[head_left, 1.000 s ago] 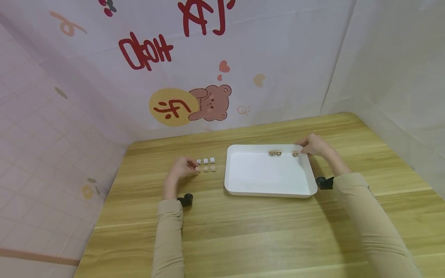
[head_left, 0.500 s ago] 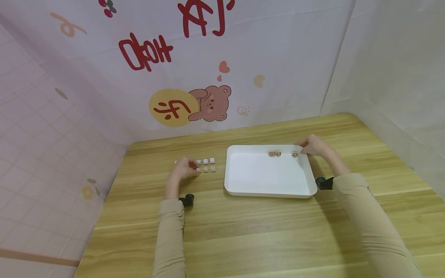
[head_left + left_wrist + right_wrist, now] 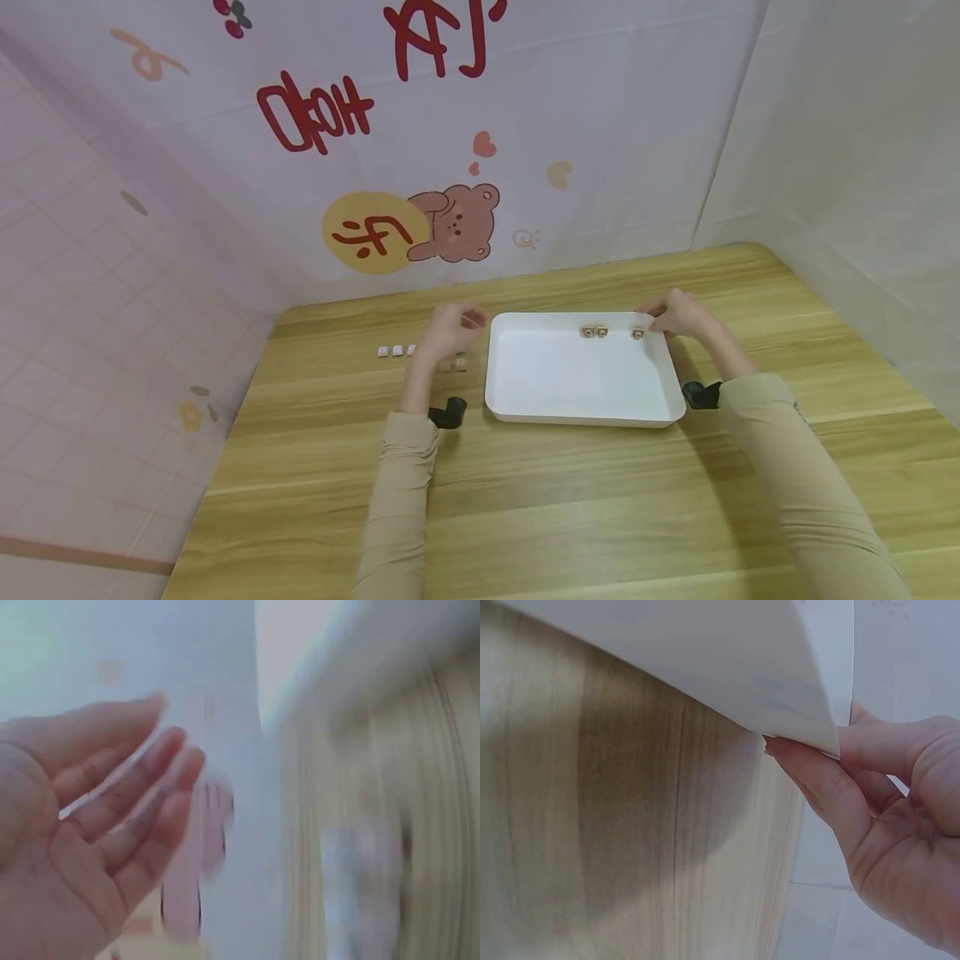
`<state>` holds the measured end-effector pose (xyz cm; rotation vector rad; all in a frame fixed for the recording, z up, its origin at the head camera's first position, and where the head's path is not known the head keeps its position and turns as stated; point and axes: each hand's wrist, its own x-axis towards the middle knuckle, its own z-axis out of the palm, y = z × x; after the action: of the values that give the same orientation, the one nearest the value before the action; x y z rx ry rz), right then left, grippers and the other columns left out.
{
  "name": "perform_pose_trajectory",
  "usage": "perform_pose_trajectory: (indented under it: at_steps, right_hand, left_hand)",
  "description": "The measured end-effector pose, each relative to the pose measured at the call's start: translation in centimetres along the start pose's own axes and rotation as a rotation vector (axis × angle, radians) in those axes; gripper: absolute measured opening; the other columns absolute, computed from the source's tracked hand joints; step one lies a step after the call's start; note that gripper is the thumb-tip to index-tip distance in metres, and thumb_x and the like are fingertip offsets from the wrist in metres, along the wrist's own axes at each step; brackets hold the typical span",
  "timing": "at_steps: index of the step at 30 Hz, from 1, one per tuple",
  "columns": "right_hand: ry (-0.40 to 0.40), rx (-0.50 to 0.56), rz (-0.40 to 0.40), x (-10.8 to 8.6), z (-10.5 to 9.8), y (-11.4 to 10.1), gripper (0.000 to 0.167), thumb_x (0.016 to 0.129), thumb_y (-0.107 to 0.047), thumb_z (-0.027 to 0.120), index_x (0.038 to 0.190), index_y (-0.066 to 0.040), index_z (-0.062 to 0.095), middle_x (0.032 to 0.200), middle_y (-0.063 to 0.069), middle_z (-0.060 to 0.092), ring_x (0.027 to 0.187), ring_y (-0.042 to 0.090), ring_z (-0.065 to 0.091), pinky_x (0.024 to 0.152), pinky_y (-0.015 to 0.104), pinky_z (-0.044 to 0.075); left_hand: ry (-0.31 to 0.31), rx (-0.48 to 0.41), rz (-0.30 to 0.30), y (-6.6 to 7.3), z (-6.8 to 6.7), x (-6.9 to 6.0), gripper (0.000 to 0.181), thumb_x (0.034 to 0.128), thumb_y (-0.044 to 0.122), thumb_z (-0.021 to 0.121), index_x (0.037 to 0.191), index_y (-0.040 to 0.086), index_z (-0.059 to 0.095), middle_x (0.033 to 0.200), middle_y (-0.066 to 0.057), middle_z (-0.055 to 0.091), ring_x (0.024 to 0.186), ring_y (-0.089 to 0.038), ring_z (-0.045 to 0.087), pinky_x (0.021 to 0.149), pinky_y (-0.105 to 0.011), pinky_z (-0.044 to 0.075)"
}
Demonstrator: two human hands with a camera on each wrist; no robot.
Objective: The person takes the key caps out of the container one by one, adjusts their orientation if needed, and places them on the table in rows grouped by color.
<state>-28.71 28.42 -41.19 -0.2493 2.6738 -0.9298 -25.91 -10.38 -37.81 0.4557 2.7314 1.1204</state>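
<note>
In the head view my left hand (image 3: 450,332) is in the air over the keycaps, beside the tray's left back corner. Its fingers are loosely bent, and the left wrist view shows nothing between them. White keycaps (image 3: 397,351) stand in a row on the table, partly hidden by this hand. Paler, see-through caps (image 3: 461,364) lie in front of that row. My right hand (image 3: 678,315) pinches the right back corner of a white tray (image 3: 585,418), with the fingers under its edge in the right wrist view. Along the tray's back wall sit 3 small tan square pieces (image 3: 588,332).
The wooden table (image 3: 525,500) reaches back to a white printed cloth (image 3: 600,125) hung behind it. More cloth hangs at the left and right sides. A black wrist camera (image 3: 450,413) is on the left arm, another (image 3: 701,394) on the right.
My left hand has lifted from the front caps and moved right and back, toward the tray. More caps of the row's left end now show. The right hand and the tray have stayed still.
</note>
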Motion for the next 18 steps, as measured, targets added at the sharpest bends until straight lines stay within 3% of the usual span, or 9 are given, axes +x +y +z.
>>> perform_pose_trajectory:
  at_steps: [4, 8, 13, 18]
  right_hand:
    - [0.004, 0.002, 0.003, -0.1, 0.0, -0.1, 0.043, 0.085, 0.003, 0.057, 0.126, 0.011, 0.054, 0.121, 0.036, 0.056, 0.097, 0.039, 0.065, 0.072, 0.038, 0.059]
    - [0.003, 0.011, 0.015, -0.1, 0.0, -0.3, 0.042, 0.085, 0.003, 0.056, 0.126, 0.011, 0.053, 0.122, 0.036, 0.056, 0.098, 0.04, 0.065, 0.073, 0.039, 0.059]
    - [-0.004, 0.022, 0.019, 0.0, 0.1, -0.3, 0.043, 0.085, 0.002, 0.057, 0.127, 0.01, 0.053, 0.122, 0.036, 0.056, 0.098, 0.04, 0.065, 0.074, 0.039, 0.059]
    - [-0.004, 0.023, 0.016, 0.1, 0.1, -0.2, 0.043, 0.085, 0.003, 0.057, 0.127, 0.011, 0.053, 0.122, 0.036, 0.056, 0.098, 0.04, 0.065, 0.073, 0.038, 0.059]
  left_hand:
    - [-0.078, -0.101, 0.113, 3.1, 3.0, 2.9, 0.027, 0.0921, 0.013, 0.061, 0.116, 0.002, 0.063, 0.113, -0.013, 0.067, 0.108, -0.025, 0.063, 0.091, -0.033, 0.052]
    - [-0.138, -0.131, 0.154, 4.9, 6.1, 5.6, 0.028, 0.0935, 0.015, 0.059, 0.119, 0.003, 0.063, 0.115, -0.012, 0.068, 0.109, -0.022, 0.063, 0.092, -0.028, 0.051]
    - [-0.174, -0.118, 0.127, 5.6, 8.9, 8.0, 0.028, 0.0931, 0.015, 0.06, 0.118, 0.004, 0.065, 0.113, -0.011, 0.069, 0.106, -0.021, 0.064, 0.086, -0.023, 0.052]
    - [-0.169, -0.055, 0.121, 5.6, 10.9, 9.0, 0.025, 0.0902, 0.008, 0.063, 0.115, 0.006, 0.068, 0.114, -0.008, 0.07, 0.106, -0.021, 0.065, 0.084, -0.021, 0.053]
